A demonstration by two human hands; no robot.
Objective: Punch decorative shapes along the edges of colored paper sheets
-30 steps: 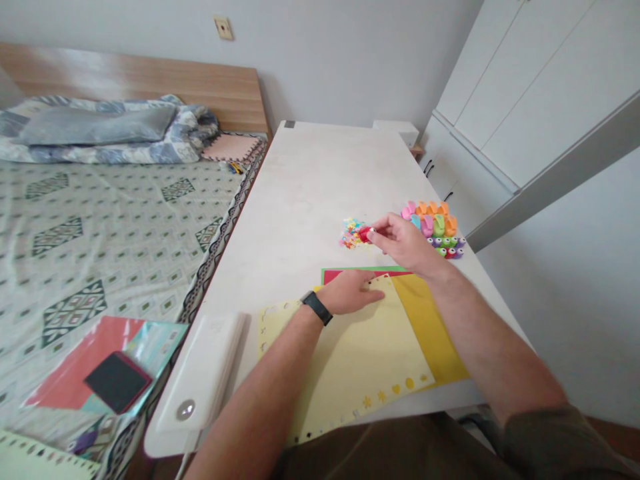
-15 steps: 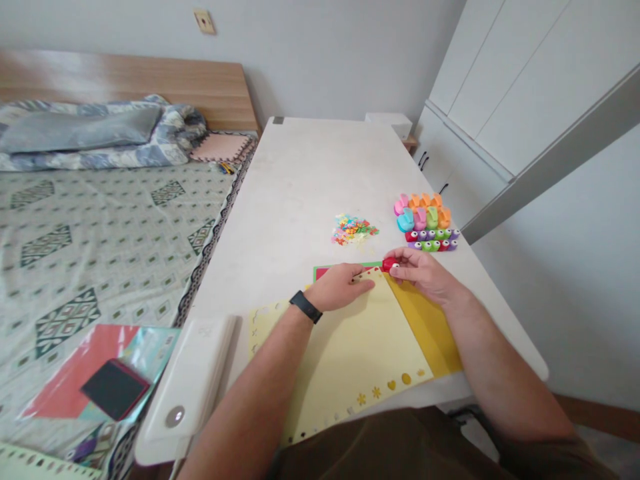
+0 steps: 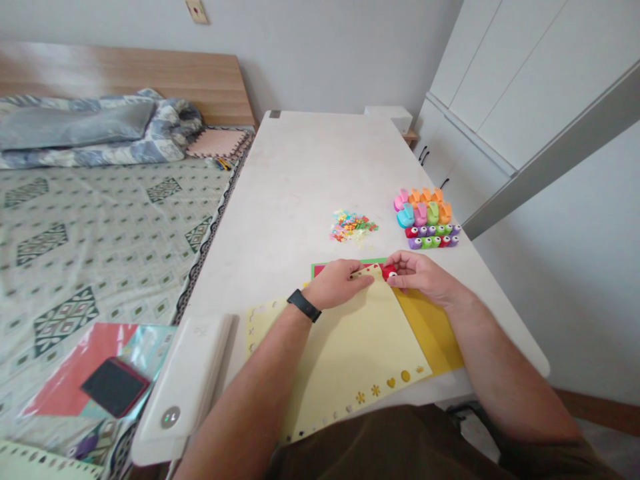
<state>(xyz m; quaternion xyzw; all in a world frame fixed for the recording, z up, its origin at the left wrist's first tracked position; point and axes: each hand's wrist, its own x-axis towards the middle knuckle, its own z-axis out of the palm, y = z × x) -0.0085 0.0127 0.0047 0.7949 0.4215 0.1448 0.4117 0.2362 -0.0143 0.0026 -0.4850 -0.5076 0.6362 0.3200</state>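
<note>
A pale yellow sheet (image 3: 360, 333) with small shapes punched along its edges lies over a darker yellow sheet (image 3: 440, 333). My left hand (image 3: 337, 285) pinches its far edge, thumb on top. In my right hand (image 3: 423, 277) is a small red punch (image 3: 389, 272), held between thumb and fingers at the sheet's far right corner. Red and green sheets (image 3: 320, 269) show beyond my left hand. A pile of colourful paper cutouts (image 3: 353, 227) lies farther up the table.
Rows of colourful punches (image 3: 427, 220) stand at the right of the white table (image 3: 300, 167). A white device (image 3: 187, 380) lies at the near left. On the bed at left are a dark phone (image 3: 115, 387) and plastic-wrapped paper (image 3: 75, 373).
My right hand has shifted the red punch slightly down and closer against the sheet's corner. My left hand keeps its hold. The whole view has tilted a little.
</note>
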